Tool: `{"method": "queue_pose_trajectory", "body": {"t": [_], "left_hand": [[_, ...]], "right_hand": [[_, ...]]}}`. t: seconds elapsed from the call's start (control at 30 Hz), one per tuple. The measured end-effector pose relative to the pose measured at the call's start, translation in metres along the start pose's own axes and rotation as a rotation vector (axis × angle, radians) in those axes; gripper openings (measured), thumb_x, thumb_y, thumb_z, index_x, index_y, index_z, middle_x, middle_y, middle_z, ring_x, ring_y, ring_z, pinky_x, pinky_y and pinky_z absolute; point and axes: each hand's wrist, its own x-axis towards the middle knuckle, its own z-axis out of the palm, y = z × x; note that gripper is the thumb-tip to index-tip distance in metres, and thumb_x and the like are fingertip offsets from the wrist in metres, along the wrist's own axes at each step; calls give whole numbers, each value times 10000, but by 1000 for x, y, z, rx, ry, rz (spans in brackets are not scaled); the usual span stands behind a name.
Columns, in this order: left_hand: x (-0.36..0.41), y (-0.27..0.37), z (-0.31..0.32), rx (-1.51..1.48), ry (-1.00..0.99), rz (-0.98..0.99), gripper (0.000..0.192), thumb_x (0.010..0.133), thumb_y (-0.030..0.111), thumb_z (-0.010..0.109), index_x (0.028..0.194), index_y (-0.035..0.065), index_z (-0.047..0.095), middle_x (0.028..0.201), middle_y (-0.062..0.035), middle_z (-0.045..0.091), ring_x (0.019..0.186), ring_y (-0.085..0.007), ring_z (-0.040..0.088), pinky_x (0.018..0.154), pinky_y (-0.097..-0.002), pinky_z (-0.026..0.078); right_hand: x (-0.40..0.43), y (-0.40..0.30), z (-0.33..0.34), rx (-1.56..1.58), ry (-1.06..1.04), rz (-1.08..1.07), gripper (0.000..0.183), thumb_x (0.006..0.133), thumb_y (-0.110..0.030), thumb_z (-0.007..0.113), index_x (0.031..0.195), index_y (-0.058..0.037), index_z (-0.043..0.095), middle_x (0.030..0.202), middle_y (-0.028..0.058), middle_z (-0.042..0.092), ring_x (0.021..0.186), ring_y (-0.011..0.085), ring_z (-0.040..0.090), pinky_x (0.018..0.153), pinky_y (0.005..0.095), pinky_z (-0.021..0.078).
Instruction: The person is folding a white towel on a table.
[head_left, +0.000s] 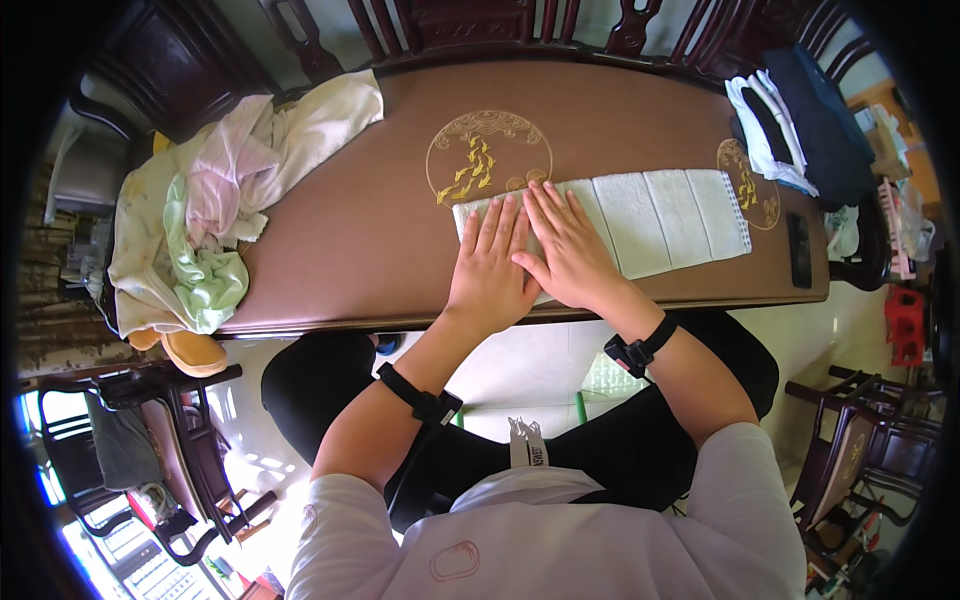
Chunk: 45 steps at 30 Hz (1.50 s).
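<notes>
A white towel lies in a long strip on the brown cushioned seat, with several crosswise lines and a blue-patterned edge at its right end. Both my hands rest palm down on the left part of this towel. My left hand lies flat at its left end, fingers pointing away from me. Just to the right, my right hand is also flat, its thumb touching or overlapping the left hand. Neither hand grips anything. Black bands circle both forearms.
Rumpled cream, pink and green cloths are heaped at the left end of the seat. Folded white and dark clothes lie at the right end, near a black phone-like object. A dark wooden backrest runs along the far side.
</notes>
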Motion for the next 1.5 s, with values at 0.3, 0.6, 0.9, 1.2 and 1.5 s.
{"method": "queue_pose_trajectory", "body": {"t": [0.3, 0.6, 0.9, 1.2, 1.5], "left_hand": [[-6, -9, -8, -51, -29, -140, 1071, 1029, 669, 610, 1755, -62, 319, 1838, -284, 306, 1737, -448, 234, 1421, -577, 155], [-19, -30, -18, -14, -24, -179, 1105, 1029, 717, 638, 1770, -29, 300, 1851, -252, 296, 1733, -444, 248, 1393, -650, 179], [-13, -65, -11, 105, -57, -271, 710, 1210, 476, 419, 1780, 57, 353, 1870, -140, 328, 1742, -393, 249, 1375, -717, 137], [4, -65, -25, 135, 36, -340, 722, 1170, 397, 555, 1760, 20, 377, 1853, -156, 361, 1749, -366, 241, 1400, -639, 166], [-37, -27, -50, 14, -215, -38, 1201, 967, 699, 747, 1779, -40, 260, 1870, -241, 254, 1754, -385, 217, 1410, -608, 172]], "right_hand": [[0, -3, 0, -37, 5, -15, 985, 1136, -668, 508, 1735, 98, 350, 1798, 296, 391, 1707, 417, 329, 1406, 590, 200], [1, -4, 0, -51, -6, -25, 976, 1134, -631, 548, 1745, 95, 321, 1804, 307, 366, 1705, 433, 323, 1405, 599, 197], [2, -8, 0, -59, -13, 4, 972, 1137, -628, 547, 1742, 98, 321, 1814, 304, 351, 1713, 425, 308, 1405, 606, 191], [0, -3, 1, -43, -40, 15, 968, 1132, -585, 598, 1762, 78, 282, 1835, 300, 304, 1733, 428, 254, 1402, 616, 191], [0, -4, 5, -53, -11, 5, 969, 1134, -622, 559, 1741, 97, 330, 1815, 309, 349, 1725, 427, 279, 1405, 610, 180]]}}
